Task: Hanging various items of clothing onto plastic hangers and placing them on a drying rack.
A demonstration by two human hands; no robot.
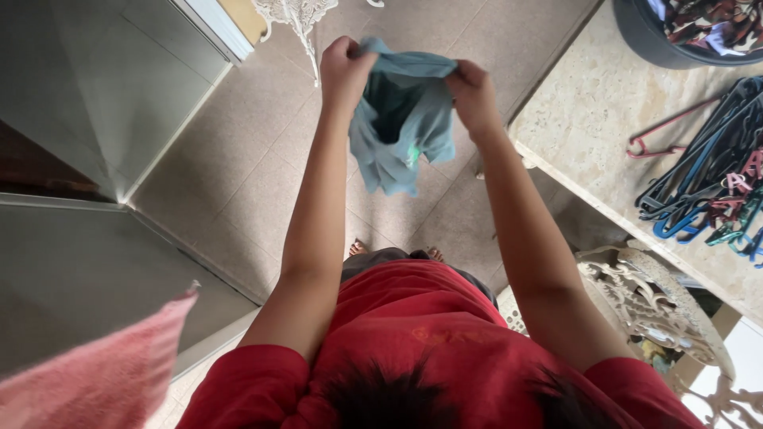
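Teal cotton garment hangs in the air above the tiled floor, held at its upper edge. Left hand grip is closed on the left end of that edge; right hand grip is closed on the right end. Fabric between the hands is bunched and sagging. To the garment's right, the stone worktop carries a heap of plastic hangers. Judgement: to open the cloth cleanly, both grips should hold firm at the edge while the hands spread level.
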